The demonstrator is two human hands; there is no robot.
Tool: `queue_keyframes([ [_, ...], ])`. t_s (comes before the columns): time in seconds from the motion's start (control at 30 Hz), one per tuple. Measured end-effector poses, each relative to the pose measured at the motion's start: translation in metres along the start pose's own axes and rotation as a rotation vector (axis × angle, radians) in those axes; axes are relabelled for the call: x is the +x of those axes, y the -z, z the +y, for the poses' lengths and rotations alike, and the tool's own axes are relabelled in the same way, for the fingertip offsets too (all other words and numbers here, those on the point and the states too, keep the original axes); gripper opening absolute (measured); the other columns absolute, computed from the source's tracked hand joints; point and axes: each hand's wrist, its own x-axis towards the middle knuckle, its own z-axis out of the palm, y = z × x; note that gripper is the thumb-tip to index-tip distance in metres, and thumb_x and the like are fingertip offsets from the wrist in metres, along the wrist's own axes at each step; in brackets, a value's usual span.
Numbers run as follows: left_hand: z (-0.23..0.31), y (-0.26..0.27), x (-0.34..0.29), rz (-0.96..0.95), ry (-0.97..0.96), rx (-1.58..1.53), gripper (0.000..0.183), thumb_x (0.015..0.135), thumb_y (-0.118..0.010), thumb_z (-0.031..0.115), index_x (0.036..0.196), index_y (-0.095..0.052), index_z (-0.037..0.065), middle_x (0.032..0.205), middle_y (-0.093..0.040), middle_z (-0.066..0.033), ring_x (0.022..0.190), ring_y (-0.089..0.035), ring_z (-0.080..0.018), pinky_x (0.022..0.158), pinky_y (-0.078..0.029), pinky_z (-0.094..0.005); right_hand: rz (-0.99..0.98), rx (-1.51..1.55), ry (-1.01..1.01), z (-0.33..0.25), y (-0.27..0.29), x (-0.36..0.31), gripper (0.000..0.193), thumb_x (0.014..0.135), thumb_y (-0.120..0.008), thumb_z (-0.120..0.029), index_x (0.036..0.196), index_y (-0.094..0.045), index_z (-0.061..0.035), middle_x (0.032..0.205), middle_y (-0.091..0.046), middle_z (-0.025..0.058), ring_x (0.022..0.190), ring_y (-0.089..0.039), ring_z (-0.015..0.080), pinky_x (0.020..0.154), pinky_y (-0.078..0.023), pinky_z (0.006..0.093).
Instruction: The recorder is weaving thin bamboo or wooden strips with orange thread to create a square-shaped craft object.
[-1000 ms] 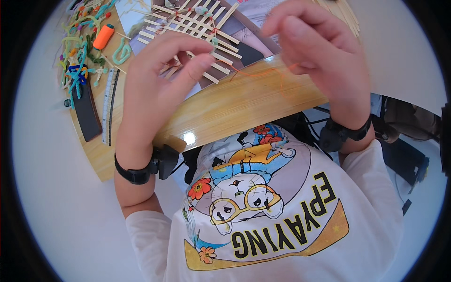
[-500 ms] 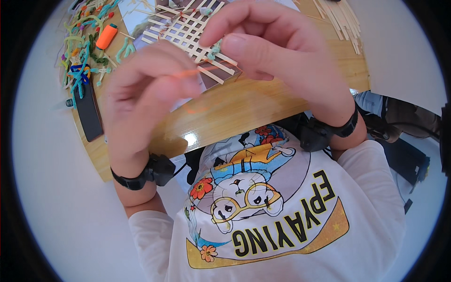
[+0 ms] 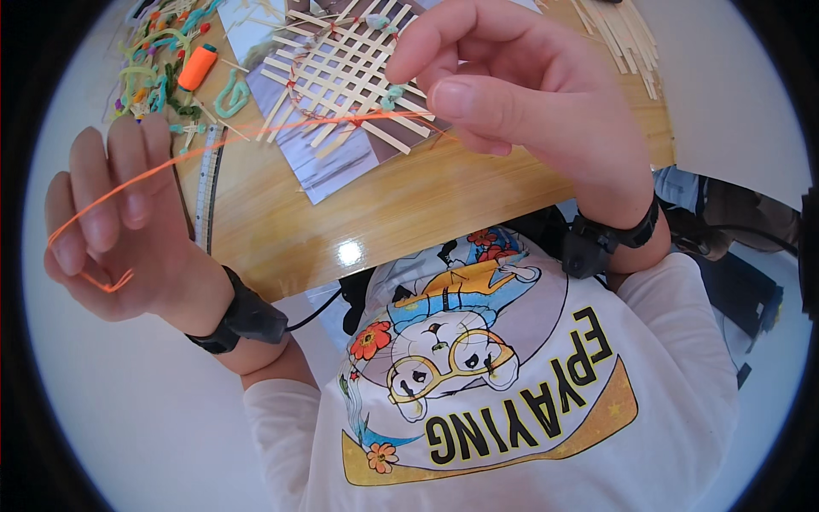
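Note:
An orange thread (image 3: 183,156) stretches across the table's front between my two hands. My left hand (image 3: 128,218), palm up with curled fingers, grips its far left part, and a short loop hangs over the palm. My right hand (image 3: 529,102) is at the other end, where the thread passes behind the thumb tip; its index finger stands apart from the thumb. Just left of that hand lies a woven lattice of flat pale wooden strips (image 3: 341,81). Reddish thread and pale green fuzzy tufts (image 3: 392,96) are tied along its edges.
Printed picture sheets (image 3: 328,166) lie under the lattice. At the left are an orange spool (image 3: 197,67), a bent teal pipe cleaner (image 3: 231,94), a pile of coloured pipe cleaners (image 3: 153,64) and a ruler (image 3: 206,188). Loose wooden strips (image 3: 618,38) lie at the back right.
My left hand has swung out left and down from beside the lattice, drawing the orange thread out long. It has uncovered more of the lattice and the ruler. My right hand has shifted slightly right.

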Motion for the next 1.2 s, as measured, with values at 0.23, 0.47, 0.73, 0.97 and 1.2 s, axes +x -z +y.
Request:
queue_keyframes([
  [0.23,0.023,0.015,0.002,-0.036,-0.057,-0.146,0.013,0.076,-0.073,0.019,0.069,-0.068,0.029,0.081,-0.06,0.0157,0.079,-0.049,-0.005,0.074,-0.028,-0.0257,-0.129,0.054,0.005,-0.008,0.007,0.015,0.022,0.093,-0.061,-0.008,0.114,-0.057,-0.0006,0.099,-0.059,0.0028,0.081,-0.054,0.0054,0.069,-0.047,0.0187],
  [0.47,0.037,0.02,0.001,0.023,-0.082,-0.107,0.016,0.072,-0.077,0.019,0.067,-0.068,0.031,0.079,-0.063,0.0159,0.076,-0.051,-0.0042,0.073,-0.028,-0.0251,-0.113,0.041,0.075,0.001,-0.022,0.038,0.021,0.094,-0.059,-0.008,0.114,-0.057,-0.0018,0.093,-0.058,0.0018,0.073,-0.052,0.0052,0.063,-0.045,0.0179],
  [0.73,0.024,0.009,0.001,-0.011,-0.103,-0.059,0.008,0.083,-0.064,0.024,0.079,-0.069,0.028,0.081,-0.057,0.0106,0.078,-0.045,-0.0098,0.077,-0.028,-0.0289,0.124,-0.225,0.309,-0.003,0.021,0.068,0.018,0.093,-0.059,-0.007,0.11,-0.059,0.0008,0.093,-0.062,0.0043,0.076,-0.056,0.0086,0.067,-0.048,0.0203],
  [0.97,-0.003,-0.033,0.006,0.011,0.071,0.585,0.017,0.096,-0.048,0.016,0.092,-0.059,0.004,0.082,-0.055,-0.007,0.078,-0.049,-0.017,0.072,-0.038,-0.0301,0.611,-1.25,0.534,-0.023,0.043,0.042,0.025,0.09,-0.059,-0.005,0.114,-0.059,0.0013,0.099,-0.063,0.0075,0.08,-0.059,0.0098,0.071,-0.048,0.0206],
  [1.2,-0.022,-0.087,0.025,0.006,0.281,0.72,0.016,0.094,-0.056,0.014,0.089,-0.058,0.0,0.087,-0.056,-0.0048,0.08,-0.049,-0.012,0.074,-0.037,-0.0246,0.032,-0.817,0.476,-0.011,0.013,0.01,0.043,0.09,-0.056,0.002,0.132,-0.048,0.0024,0.118,-0.058,0.0136,0.085,-0.061,0.0106,0.072,-0.051,0.0221],
])
